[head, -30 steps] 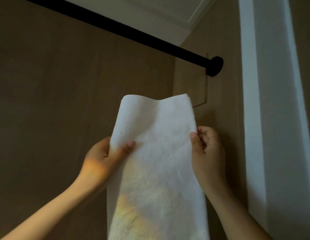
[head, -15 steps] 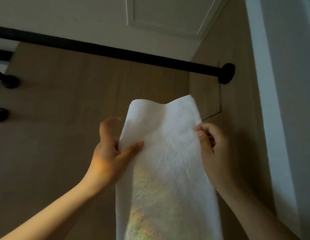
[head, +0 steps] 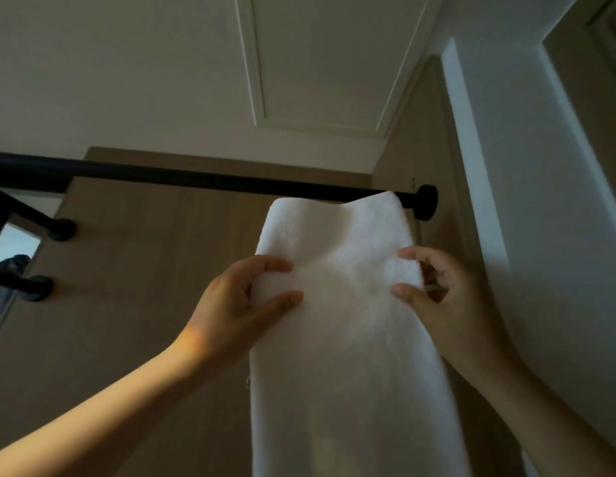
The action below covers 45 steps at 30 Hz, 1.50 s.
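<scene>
View from below, looking up. A white towel (head: 351, 339) is held up in front of a brown wall (head: 127, 339), hanging long and straight past the bottom of the frame. The left grip (head: 237, 304), a bare hand, pinches the towel's left edge, with the thumb and one fingertip curled onto the front. The right grip (head: 447, 294), also bare, pinches the right edge at about the same height, thumb and forefinger on the cloth.

The towel's top edge sags in the middle. Its right corner overlaps a black rod (head: 196, 179) that runs level across the wall, just beside the rod's round end mount (head: 426, 202). Whether cloth and rod touch cannot be told.

Two smaller black mounts (head: 60, 228) sit on the wall at far left. A pale ceiling (head: 162, 63) lies above.
</scene>
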Each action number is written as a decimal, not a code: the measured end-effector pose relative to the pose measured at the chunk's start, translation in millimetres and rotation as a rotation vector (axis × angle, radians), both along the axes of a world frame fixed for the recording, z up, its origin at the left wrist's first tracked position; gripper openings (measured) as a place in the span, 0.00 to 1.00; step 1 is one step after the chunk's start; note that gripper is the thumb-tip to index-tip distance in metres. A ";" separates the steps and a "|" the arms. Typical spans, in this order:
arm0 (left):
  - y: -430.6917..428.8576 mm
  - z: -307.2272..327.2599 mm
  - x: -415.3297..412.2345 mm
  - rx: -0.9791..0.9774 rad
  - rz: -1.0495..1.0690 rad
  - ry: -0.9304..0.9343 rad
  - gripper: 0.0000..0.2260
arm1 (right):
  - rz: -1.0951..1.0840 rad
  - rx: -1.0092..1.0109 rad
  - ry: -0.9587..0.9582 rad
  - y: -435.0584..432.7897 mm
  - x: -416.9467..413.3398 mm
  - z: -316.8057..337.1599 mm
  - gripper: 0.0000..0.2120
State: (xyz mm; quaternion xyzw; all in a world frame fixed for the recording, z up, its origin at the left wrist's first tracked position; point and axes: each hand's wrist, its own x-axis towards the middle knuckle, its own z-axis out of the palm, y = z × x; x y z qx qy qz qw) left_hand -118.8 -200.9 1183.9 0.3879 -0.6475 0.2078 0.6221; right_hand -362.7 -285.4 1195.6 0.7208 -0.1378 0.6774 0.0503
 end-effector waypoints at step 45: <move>-47.0 127.4 -6.5 0.097 -0.086 0.275 0.23 | -0.730 0.045 0.267 -37.2 20.5 170.7 0.23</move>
